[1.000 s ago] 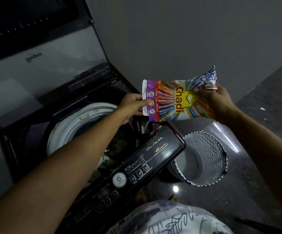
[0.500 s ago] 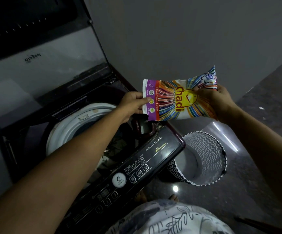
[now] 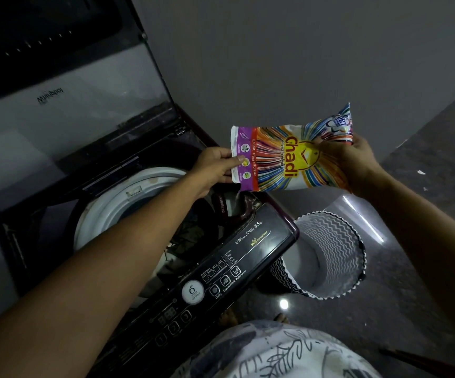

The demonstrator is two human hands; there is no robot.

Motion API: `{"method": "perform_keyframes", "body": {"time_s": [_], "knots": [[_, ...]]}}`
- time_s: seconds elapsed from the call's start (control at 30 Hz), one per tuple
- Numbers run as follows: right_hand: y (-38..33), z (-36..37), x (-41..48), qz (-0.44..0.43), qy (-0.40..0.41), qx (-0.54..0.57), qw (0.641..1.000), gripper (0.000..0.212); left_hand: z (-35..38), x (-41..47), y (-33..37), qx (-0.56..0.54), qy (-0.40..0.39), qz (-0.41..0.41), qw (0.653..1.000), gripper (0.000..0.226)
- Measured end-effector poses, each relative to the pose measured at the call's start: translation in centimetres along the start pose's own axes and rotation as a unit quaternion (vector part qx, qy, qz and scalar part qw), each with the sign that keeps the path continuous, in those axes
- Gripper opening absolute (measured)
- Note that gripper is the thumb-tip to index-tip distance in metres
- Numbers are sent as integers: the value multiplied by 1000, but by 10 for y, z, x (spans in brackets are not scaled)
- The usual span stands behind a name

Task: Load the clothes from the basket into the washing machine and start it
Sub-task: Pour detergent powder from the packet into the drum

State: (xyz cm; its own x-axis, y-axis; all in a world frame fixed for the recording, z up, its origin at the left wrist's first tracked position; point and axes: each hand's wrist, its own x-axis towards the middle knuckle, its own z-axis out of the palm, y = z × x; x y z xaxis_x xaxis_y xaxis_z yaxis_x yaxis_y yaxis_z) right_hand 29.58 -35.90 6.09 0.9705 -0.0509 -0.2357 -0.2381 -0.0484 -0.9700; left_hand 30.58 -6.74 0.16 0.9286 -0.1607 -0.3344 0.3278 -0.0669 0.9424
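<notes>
Colourful detergent packet [image 3: 278,159] between both hands [image 3: 215,166]

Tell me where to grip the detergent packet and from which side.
Grip the detergent packet at its short ends. It lies sideways, full in the middle; the flat purple end suits a pinch from the left, as the left hand does, while the right hand wraps the opposite end.

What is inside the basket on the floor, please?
Inside the basket only its pale inner wall and bare bottom show; no clothes are visible. The control panel of the machine covers the basket's near left edge, so that part cannot be seen.
</notes>
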Motion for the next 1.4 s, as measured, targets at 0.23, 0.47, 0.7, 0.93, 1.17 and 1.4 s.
{"method": "perform_keyframes", "body": {"time_s": [0.23, 0.47, 0.7, 0.93, 1.17, 1.4], "knots": [[-5, 0, -4, 3, -2, 5, 1000, 17, 1, 1, 1, 2, -5, 2, 1000, 27], [-7, -1, -4, 10, -2, -2, 1000, 17, 1, 3, 0, -2, -5, 2, 1000, 22], [-6, 1, -4, 21, -4, -1, 1000, 24, 1, 3, 0, -3, -3, -1, 1000, 28], [-9, 4, -5, 32, -1, 3, 999, 24, 1, 3, -2, -2, 0, 1, 1000, 21], [-10, 6, -7, 23, 9, 4, 1000, 20, 0, 4, -2, 0, 2, 2, 1000, 25], [-12, 8, -7, 21, 8, 6, 1000, 15, -1, 4, -4, -4, 5, 3, 1000, 22]]}}
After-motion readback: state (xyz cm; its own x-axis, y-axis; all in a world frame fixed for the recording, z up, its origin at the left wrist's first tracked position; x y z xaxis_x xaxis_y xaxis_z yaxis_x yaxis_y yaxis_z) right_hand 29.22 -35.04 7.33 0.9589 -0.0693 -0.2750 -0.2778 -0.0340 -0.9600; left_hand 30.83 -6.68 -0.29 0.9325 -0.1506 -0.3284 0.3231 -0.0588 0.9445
